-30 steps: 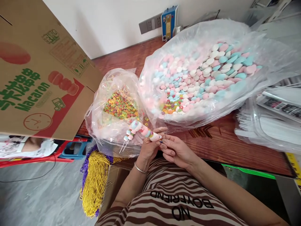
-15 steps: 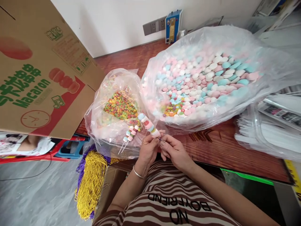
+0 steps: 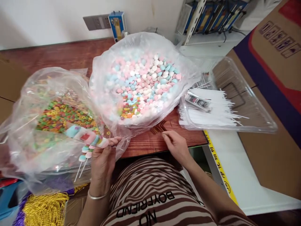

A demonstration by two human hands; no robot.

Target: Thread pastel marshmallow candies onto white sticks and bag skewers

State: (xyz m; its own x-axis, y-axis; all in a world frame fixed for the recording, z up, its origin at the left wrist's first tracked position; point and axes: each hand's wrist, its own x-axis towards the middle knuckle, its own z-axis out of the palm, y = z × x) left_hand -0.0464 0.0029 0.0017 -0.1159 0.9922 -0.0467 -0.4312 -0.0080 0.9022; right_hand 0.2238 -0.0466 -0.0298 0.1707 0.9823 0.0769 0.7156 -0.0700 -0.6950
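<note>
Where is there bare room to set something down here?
On the table, bare wood shows between the left bag and the wall, and in a narrow strip before the middle bag. White surface also shows between yellow tape and carton. Crowded: around the left hand and the stick tray.

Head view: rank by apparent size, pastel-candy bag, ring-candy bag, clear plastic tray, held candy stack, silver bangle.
1. Pastel-candy bag and ring-candy bag: too close to rank; the latter sits nearer the camera
2. Clear plastic tray
3. Held candy stack
4. Silver bangle
</note>
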